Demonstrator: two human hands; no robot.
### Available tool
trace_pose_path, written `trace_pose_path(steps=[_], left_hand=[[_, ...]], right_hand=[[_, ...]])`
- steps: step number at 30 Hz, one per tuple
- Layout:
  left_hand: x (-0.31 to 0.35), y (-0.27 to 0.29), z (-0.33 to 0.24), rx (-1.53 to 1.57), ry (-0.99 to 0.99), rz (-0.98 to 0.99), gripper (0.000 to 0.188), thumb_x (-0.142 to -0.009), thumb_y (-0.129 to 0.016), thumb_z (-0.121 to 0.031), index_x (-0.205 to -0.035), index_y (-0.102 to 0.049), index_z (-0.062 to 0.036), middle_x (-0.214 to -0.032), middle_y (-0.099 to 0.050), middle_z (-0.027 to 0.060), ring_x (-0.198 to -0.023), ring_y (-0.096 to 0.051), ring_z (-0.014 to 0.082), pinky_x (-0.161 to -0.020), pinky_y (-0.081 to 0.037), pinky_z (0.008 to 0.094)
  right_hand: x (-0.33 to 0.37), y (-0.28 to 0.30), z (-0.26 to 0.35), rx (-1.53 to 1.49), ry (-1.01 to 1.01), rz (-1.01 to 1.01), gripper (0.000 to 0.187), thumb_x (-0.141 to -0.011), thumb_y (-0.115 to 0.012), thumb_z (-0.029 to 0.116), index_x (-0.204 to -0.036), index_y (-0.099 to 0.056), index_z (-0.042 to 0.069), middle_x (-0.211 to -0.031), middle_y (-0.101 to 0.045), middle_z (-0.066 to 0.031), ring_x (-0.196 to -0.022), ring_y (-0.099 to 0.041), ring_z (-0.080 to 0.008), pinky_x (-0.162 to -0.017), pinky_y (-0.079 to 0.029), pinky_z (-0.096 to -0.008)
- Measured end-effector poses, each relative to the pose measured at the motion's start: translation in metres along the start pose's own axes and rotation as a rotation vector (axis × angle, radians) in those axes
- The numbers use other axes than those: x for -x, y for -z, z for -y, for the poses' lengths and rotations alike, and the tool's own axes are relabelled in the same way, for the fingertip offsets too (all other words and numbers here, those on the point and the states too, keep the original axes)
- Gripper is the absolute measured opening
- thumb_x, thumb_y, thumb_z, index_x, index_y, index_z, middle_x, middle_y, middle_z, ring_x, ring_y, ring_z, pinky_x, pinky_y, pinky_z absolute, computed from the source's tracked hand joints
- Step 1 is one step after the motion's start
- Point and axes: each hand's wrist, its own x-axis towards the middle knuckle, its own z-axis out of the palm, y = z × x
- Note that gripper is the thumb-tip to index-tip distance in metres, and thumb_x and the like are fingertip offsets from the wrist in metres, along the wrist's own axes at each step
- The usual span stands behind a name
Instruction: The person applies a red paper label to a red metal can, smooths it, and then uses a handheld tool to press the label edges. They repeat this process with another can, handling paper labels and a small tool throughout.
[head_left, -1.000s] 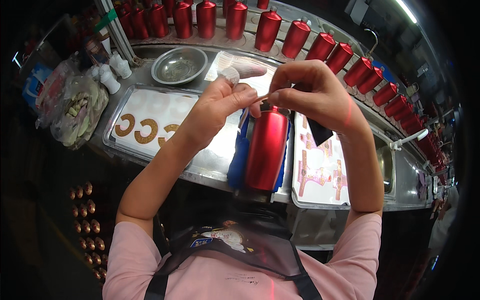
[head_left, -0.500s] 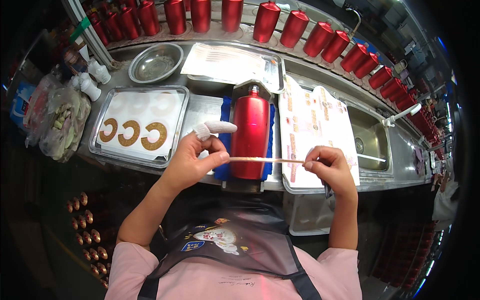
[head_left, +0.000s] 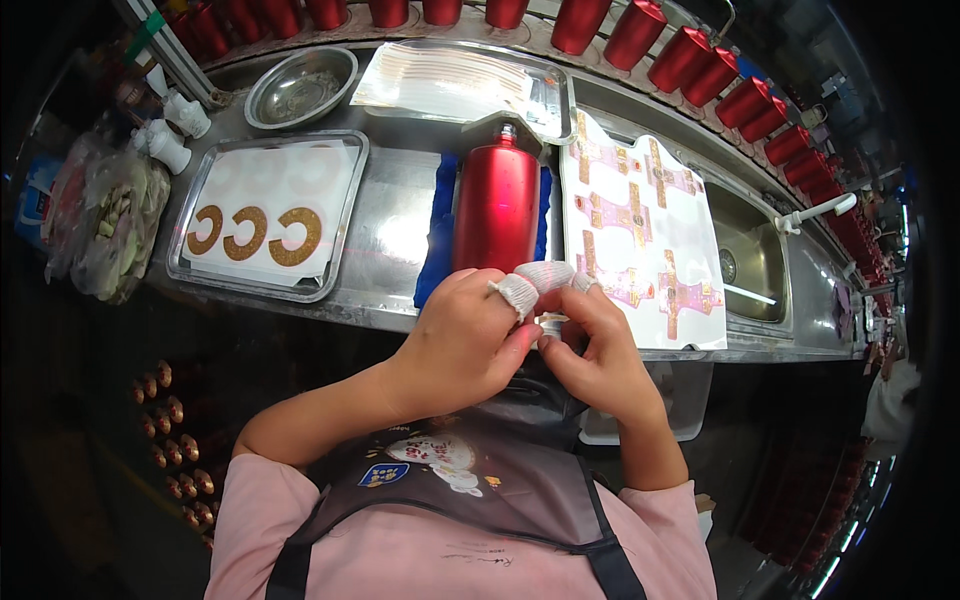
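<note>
A red bottle [head_left: 497, 210] with a silver neck lies in a holder over blue cloth [head_left: 436, 240], its neck pointing away from me. My left hand [head_left: 465, 330] and my right hand [head_left: 600, 350] meet at its near end, covering that end. The left index finger wears a white knit cover [head_left: 545, 278] and reaches across toward the right fingers. Both thumbs are pinched in close to each other. A small pale, shiny bit of a thin strip [head_left: 550, 325] shows between them; the rest is hidden by my fingers.
On the left, a tray [head_left: 350, 215] carries gold C-shaped stickers; a metal bowl [head_left: 345, 90] is behind it. A tray [head_left: 570, 125] of strips sits at the back. A decorated sticker sheet [head_left: 625, 260] lies right, beside a sink [head_left: 745, 245]. Red bottles [head_left: 580, 25] line the back.
The strip was stretched across the bottle between my separated hands. Now both hands have come together at the bottle's near end, and the strip is mostly hidden. The view has shifted slightly.
</note>
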Motion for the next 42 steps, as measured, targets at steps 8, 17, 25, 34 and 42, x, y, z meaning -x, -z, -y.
trace_pose_path(steps=[8, 17, 25, 34, 42], left_hand=[[0.028, 0.006, 0.007, 0.191, 0.258, -0.076, 0.053, -0.082, -0.073, -0.001, -0.134, -0.061, -0.0045, -0.077, -0.066, 0.0064, -0.071, -0.064, 0.0247, -0.074, -0.052, 0.0361], [0.042, 0.014, 0.016, 0.211, 0.287, -0.116, 0.053, -0.084, -0.073, 0.002, -0.135, -0.061, -0.0039, -0.079, -0.066, 0.0062, -0.072, -0.065, 0.0197, -0.070, -0.053, 0.0312], [0.059, 0.015, 0.039, 0.244, 0.373, -0.239, 0.051, -0.090, -0.071, 0.001, -0.139, -0.058, -0.0034, -0.082, -0.067, 0.0014, -0.076, -0.063, 0.0094, -0.078, -0.051, 0.0255], [0.061, 0.019, 0.061, 0.173, 0.289, -0.073, 0.089, -0.081, -0.082, -0.018, -0.156, -0.037, -0.0022, -0.160, -0.039, 0.0194, -0.151, -0.029, 0.0365, -0.125, -0.020, 0.0431], [0.054, -0.002, 0.067, -0.138, 0.076, -0.093, 0.096, -0.077, -0.082, -0.017, -0.158, -0.032, -0.0022, -0.160, -0.042, 0.0162, -0.148, -0.036, 0.0373, -0.126, -0.020, 0.0483]], right_hand=[[-0.001, -0.013, -0.006, -0.290, -0.214, 0.136, 0.017, -0.089, -0.079, 0.013, -0.092, -0.067, 0.001, -0.088, -0.060, 0.0023, -0.068, -0.050, -0.0006, -0.060, -0.037, -0.0179], [-0.003, -0.010, -0.009, -0.267, -0.257, 0.107, 0.015, -0.089, -0.078, 0.010, -0.087, -0.065, 0.003, -0.088, -0.060, 0.0032, -0.069, -0.052, 0.0001, -0.060, -0.038, -0.0178], [-0.003, -0.015, -0.014, -0.242, -0.311, 0.049, 0.011, -0.088, -0.071, 0.008, -0.085, -0.061, 0.005, -0.073, -0.056, 0.0081, -0.063, -0.045, 0.0018, -0.054, -0.031, -0.0180], [-0.002, -0.012, -0.015, -0.249, -0.337, 0.003, 0.012, -0.088, -0.072, 0.008, -0.082, -0.063, 0.002, -0.076, -0.058, 0.0044, -0.064, -0.050, -0.0004, -0.057, -0.037, -0.0184], [0.000, -0.012, -0.020, -0.272, -0.386, -0.034, 0.011, -0.089, -0.068, 0.010, -0.084, -0.059, 0.007, -0.067, -0.053, 0.0084, -0.055, -0.042, 0.0014, -0.048, -0.029, -0.0191]])
